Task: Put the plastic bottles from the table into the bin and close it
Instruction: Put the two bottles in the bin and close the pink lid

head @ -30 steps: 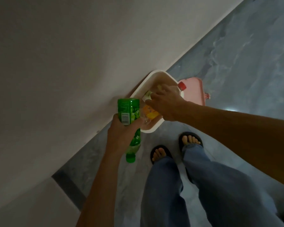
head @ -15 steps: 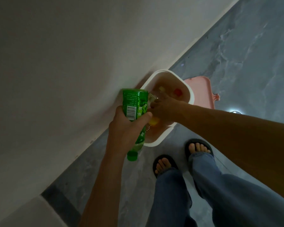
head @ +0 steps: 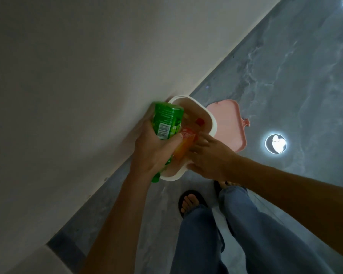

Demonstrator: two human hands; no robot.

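Two hands at bin (head: 213, 123) | left hand (head: 152, 149) wrapped around green bottle (head: 166, 123), cap down, likely staged for dropping | right hand (head: 210, 157) loosely spread, empty, just beside orange bottle (head: 183, 148) inside | lid (head: 226, 125) on floor beyond right hand | bin contents dim, partly hidden.

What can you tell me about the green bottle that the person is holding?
The green bottle looks like see-through green plastic with a bright green label that bears a white barcode patch. It is held upside down and tilted, its flat base uppermost and its green cap pointing down toward the floor. The left hand wraps round its middle, thumb across the front. It hangs over the near corner of the white bin beside the wall, just above an orange bottle. Whether it holds any liquid cannot be told.
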